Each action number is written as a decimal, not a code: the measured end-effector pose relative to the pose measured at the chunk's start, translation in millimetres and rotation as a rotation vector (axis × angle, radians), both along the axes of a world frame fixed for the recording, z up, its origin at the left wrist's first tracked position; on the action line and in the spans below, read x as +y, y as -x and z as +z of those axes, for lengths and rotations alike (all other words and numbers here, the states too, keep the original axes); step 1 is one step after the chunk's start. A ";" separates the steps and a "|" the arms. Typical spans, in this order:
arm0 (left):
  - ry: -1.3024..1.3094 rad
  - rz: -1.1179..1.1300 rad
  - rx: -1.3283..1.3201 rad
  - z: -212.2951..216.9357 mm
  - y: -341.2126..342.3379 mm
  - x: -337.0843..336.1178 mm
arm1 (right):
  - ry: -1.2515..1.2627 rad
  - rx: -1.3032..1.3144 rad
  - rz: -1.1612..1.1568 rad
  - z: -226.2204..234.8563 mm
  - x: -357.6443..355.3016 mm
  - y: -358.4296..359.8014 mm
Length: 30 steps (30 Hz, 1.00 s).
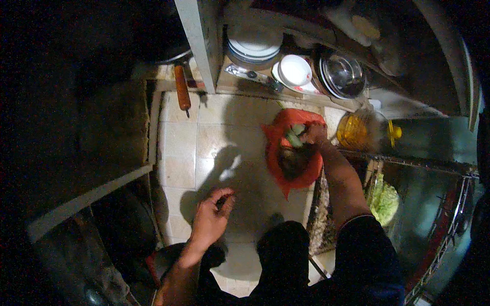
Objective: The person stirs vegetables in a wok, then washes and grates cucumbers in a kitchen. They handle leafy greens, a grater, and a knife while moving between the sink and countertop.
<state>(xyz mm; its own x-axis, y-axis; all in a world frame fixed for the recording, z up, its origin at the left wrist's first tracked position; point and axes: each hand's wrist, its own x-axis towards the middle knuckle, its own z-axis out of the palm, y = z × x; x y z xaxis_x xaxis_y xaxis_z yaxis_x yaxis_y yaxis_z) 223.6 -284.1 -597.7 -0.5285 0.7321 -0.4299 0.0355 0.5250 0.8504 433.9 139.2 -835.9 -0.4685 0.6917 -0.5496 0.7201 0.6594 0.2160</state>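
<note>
Red plastic bag [286,153] lies on the tiled floor [214,137], its long axis running near to far, mouth at the far end. Right hand [314,133] is at this mouth, closed on a green vegetable piece [294,136]. Left hand [214,217] hovers well apart, nearer the body, fingers curled, holding nothing I can see

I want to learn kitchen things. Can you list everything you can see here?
Bag: one, red plastic, on the tiled counter.
Green vegetable: one, at the bag's mouth.
Cabbage: one, pale green, in the sink.
Oil bottle: one, yellow, beside the bag.
Plates: a stack, white, on the shelf.
Cup: one, white, shelf.
Steel bowl: one, silver, shelf.
Wooden handle: one, brown, shelf edge.
Left hand: fingers curled, above the counter.
Right hand: at the bag's mouth.
</note>
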 end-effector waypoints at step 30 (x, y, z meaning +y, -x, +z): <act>-0.488 0.510 -0.356 613.3 -45.8 -132.0 | 2.014 1.208 -0.813 813.5 -366.1 58.5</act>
